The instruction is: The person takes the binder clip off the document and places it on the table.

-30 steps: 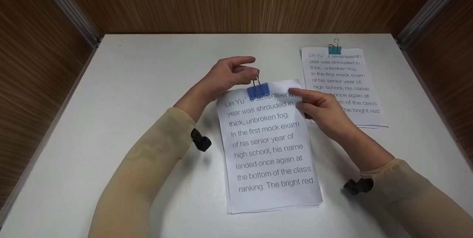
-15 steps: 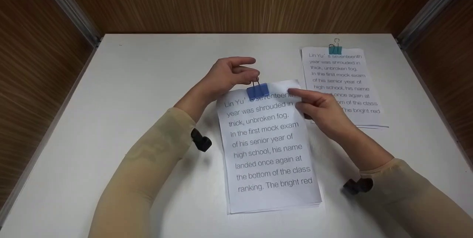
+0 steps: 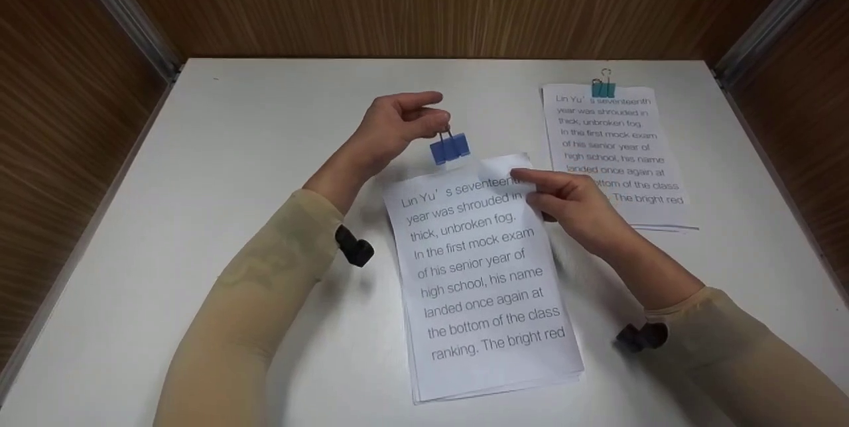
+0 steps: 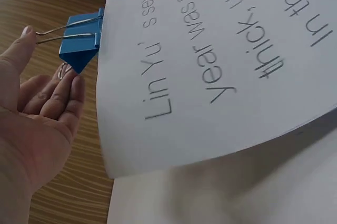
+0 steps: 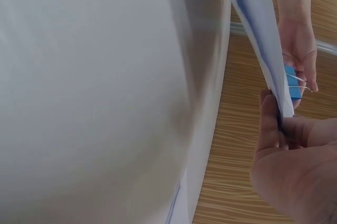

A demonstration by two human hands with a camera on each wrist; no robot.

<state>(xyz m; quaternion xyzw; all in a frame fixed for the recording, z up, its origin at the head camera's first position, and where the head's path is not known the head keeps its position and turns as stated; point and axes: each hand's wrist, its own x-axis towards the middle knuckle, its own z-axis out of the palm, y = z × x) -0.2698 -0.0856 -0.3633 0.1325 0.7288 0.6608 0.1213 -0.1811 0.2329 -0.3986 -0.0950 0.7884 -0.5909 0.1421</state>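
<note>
Pinching, left fingers [image 3: 426, 124] on blue clip [image 3: 450, 148], right fingers [image 3: 547, 179] on papers [image 3: 487, 264], underside [image 5: 257, 27] only in right-wrist view.

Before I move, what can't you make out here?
Head view: lower-left print on the far rectangular white paper stack, covered by the right hand.
Left wrist view: remainder of the nearer white printed paper stack, cut off by the top and right edges.
Right wrist view: part of the blue metal binder clip, behind paper.
</note>
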